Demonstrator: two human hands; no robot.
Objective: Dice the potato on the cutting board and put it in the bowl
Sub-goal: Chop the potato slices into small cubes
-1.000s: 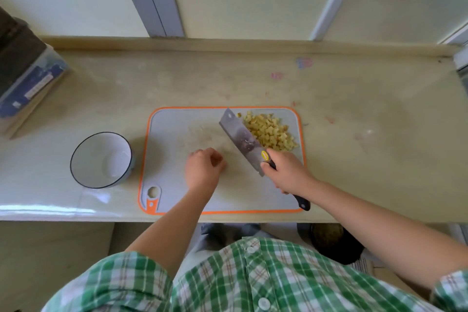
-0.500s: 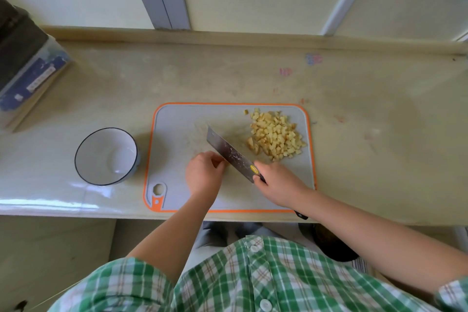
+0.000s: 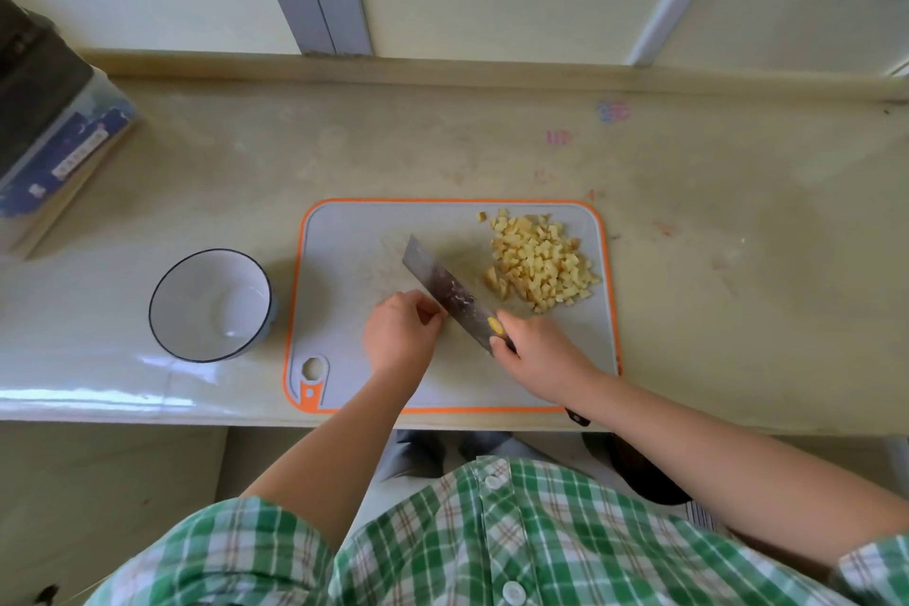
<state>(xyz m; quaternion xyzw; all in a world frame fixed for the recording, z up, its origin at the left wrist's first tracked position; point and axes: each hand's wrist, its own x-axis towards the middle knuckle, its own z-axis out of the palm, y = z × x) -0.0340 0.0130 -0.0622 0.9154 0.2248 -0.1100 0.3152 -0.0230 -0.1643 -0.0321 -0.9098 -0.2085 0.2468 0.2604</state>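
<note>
A pile of diced potato [image 3: 538,261] lies on the right part of the grey, orange-rimmed cutting board [image 3: 354,251]. My right hand [image 3: 541,349] grips the handle of a cleaver [image 3: 442,283], whose blade slants up to the left over the middle of the board, apart from the pile. My left hand [image 3: 398,335] sits beside the blade with its fingers curled, fingertips at the blade's left face; nothing shows in it. The white bowl [image 3: 196,295] with a dark rim stands empty on the counter, left of the board.
A dark box on a clear container [image 3: 54,128] stands at the counter's far left. The counter's front edge runs just below the board. A wall ledge bounds the back. Bare counter stretches to the right of the board.
The cleaver has moved left, away from the potato pile, to the board's middle. My left hand has closed in on the blade's left face. The view has shifted slightly.
</note>
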